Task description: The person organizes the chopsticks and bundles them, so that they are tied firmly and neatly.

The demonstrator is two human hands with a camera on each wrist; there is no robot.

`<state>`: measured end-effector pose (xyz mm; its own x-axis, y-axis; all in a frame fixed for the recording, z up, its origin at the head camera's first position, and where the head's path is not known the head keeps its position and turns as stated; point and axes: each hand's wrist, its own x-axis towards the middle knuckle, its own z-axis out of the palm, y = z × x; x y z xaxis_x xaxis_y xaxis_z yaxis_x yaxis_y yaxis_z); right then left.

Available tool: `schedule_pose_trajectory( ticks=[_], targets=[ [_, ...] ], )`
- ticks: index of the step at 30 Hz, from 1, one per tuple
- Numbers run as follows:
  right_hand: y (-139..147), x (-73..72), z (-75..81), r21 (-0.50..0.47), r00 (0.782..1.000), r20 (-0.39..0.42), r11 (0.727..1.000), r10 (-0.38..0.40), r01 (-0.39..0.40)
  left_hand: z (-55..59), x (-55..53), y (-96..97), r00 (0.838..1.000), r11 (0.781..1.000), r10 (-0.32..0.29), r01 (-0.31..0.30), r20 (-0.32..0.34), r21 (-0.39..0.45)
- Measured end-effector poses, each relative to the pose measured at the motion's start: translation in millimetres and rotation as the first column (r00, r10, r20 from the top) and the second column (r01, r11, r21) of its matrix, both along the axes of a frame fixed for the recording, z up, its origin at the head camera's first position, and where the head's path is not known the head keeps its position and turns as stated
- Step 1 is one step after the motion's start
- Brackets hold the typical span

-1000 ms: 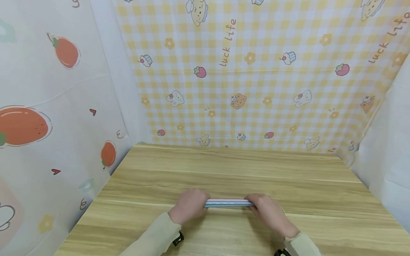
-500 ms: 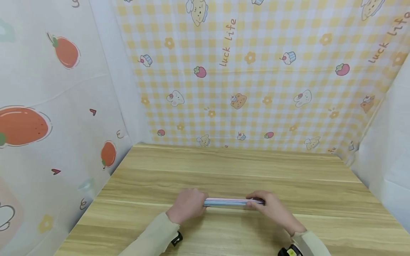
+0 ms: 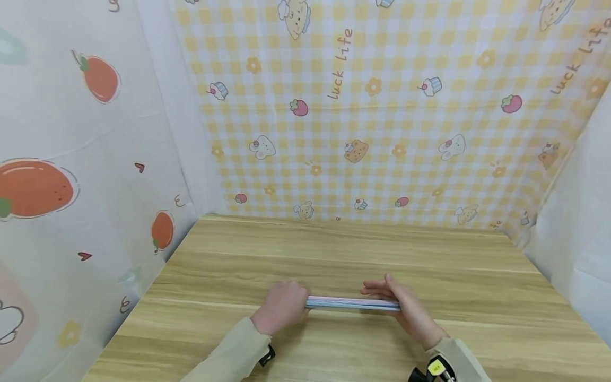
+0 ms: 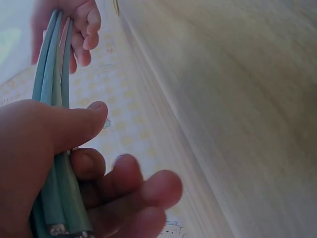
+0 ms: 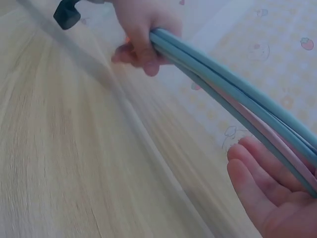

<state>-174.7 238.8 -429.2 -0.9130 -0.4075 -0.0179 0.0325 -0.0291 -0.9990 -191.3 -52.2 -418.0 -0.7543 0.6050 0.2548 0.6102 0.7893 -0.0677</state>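
A bundle of slim blue-green and pink pencils (image 3: 350, 303) lies level between my two hands, over the table. My left hand (image 3: 282, 307) grips its left end. In the left wrist view, the thumb (image 4: 81, 124) crosses the pencils (image 4: 47, 82), and their dark, speckled ends show below the palm. My right hand (image 3: 406, 307) stands at the other end, its fingers (image 5: 247, 176) extended and the palm up against the pencil ends. Those right ends are hidden in the right wrist view, where the pencils (image 5: 233, 94) run out of frame.
The wooden table (image 3: 334, 249) reaches back to a yellow checked cloth (image 3: 372, 122). White cloths hang at the left (image 3: 110, 132) and right. A thin yellowish thing (image 4: 116, 7) shows on the table at the top of the left wrist view.
My right hand has gone from gripping the right end to fingers extended, thumb raised, palm at the pencil ends. More of the bundle shows. My left hand keeps its grip, nearly still.
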Motion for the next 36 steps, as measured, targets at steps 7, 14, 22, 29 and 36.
schedule_pose_trajectory(
  ticks=[7, 14, 22, 29, 36],
  targets=[
    [-1.8, 1.4, 2.4, -0.052, 0.997, -0.037, 0.996, 0.066, -0.068, 0.5, 2.2, 0.2, 1.0, 1.0, 0.023, -0.023, 0.021, -0.005],
    [-5.2, 0.1, -0.2, -0.059, 0.994, -0.086, 0.995, 0.073, -0.078, -0.4, 6.2, 0.2, 0.995, 0.994, 0.042, -0.051, -0.091, -0.098],
    [-2.3, 0.8, 1.8, -0.039, 0.999, -0.041, 0.999, 0.011, -0.013, -3.1, 4.2, 3.2, 0.986, 0.995, 0.057, -0.069, -0.154, -0.075],
    [-2.9, 1.2, 3.5, -0.018, 0.997, -0.078, 1.0, 0.018, -0.02, -0.5, 3.0, 5.2, 0.985, 0.988, 0.145, -0.148, -0.092, -0.032],
    [-6.4, 0.6, 8.2, 0.045, 0.992, -0.127, 0.999, 0.015, -0.009, 1.2, -0.2, 3.6, 0.971, 0.987, 0.154, -0.161, -0.185, -0.022]
  ],
)
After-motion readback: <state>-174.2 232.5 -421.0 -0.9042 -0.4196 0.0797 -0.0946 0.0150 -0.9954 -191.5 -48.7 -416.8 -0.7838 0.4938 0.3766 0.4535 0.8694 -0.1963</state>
